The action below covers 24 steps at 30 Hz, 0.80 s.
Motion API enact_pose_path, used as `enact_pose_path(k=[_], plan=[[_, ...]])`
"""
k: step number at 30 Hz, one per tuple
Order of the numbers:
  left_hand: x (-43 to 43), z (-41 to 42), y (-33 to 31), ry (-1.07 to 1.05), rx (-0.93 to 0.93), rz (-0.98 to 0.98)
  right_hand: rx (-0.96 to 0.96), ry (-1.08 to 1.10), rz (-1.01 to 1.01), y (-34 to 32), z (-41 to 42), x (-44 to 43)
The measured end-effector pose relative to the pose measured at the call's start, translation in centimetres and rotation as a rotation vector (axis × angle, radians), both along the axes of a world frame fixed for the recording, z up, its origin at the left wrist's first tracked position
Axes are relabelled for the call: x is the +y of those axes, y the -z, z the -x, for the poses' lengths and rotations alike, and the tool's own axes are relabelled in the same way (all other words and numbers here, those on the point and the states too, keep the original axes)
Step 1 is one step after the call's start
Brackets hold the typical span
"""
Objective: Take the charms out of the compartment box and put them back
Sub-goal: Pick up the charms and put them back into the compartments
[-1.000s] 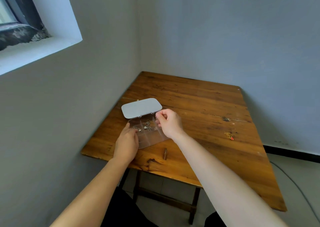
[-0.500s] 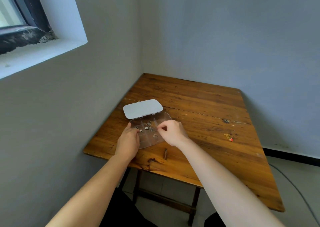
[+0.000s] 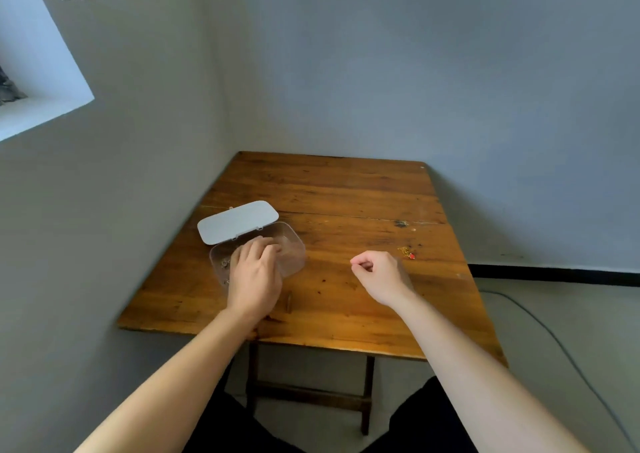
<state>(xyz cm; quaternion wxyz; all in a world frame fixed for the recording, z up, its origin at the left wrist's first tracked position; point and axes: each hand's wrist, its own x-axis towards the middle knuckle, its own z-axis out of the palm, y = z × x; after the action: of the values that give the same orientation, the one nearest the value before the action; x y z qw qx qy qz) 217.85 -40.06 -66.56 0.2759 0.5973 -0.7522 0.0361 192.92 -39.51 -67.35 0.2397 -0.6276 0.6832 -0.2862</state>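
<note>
The clear compartment box lies open at the table's left side, its grey lid folded back flat. A few small metal charms show in its left compartments. My left hand lies over the middle of the box with bent fingers dipping into the compartments; what the fingertips touch is hidden. My right hand hovers over bare wood to the right of the box, thumb and forefinger pinched together. Anything between them is too small to see. A gold and red charm lies on the table just right of that hand.
The wooden table stands in a corner, with walls at its left and far edges. A small dark mark sits at the right rear. A cable runs over the floor on the right.
My right hand has left the box and moved right, fingers pinched. My left hand has shifted from the box's left edge onto its middle. The camera has tilted.
</note>
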Motion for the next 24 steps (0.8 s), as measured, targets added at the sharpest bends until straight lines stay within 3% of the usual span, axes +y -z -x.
enact_pose_path(k=[4, 9, 15, 24], plan=[[-0.1, 4.9, 1.2, 0.214, -0.072, 0.021, 0.042, 0.110, -0.044, 1.1, 3.3, 0.5], [-0.8, 8.7, 3.6, 0.379, -0.163, -0.097, 0.160, 0.289, -0.108, 2.3, 6.4, -0.5], [-3.6, 10.5, 4.6, 0.310, -0.207, -0.267, 0.293, 0.349, -0.170, 3.0, 7.9, -3.2], [-6.9, 11.1, 5.2, 0.257, -0.307, -0.427, 0.276, 0.172, -0.002, 3.9, 6.9, -5.6]])
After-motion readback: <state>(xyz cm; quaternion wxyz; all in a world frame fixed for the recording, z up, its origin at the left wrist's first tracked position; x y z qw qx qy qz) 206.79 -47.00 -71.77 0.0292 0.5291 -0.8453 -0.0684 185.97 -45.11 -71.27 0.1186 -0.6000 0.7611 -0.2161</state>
